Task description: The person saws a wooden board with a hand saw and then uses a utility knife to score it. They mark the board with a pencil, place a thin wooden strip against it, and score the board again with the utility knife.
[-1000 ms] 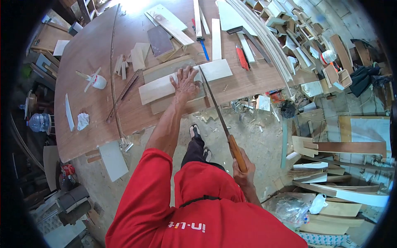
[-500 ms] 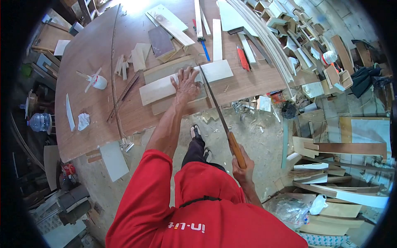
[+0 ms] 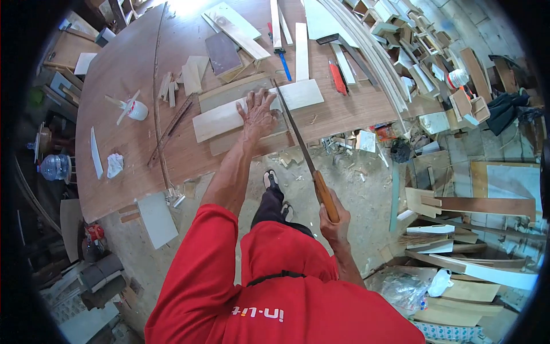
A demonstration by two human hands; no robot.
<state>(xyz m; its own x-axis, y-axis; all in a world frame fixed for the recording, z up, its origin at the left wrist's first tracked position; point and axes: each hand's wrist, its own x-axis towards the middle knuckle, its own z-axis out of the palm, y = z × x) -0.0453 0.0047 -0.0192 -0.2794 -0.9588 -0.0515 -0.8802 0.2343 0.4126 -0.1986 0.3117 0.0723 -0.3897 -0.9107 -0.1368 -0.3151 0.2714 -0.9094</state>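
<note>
L grip [image 3: 258, 116]: fingers apart, flat on pale board [image 3: 215, 125] nr. tabletop [image 3: 120, 69] edge. R grip [image 3: 335, 222]: clamped on saw [image 3: 325, 194], blade across board. White tub [image 3: 138, 111]: sticks [image 3: 127, 108] atop; contents apparently n/v.

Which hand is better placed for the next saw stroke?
Right, I'd say. The right hand grips the saw by its wooden handle, and the blade reaches across the pale board. The left hand is spread on that board beside the blade, seemingly better suited to steadying.

Red long-sleeved top, white chest lettering, dark trousers
</note>
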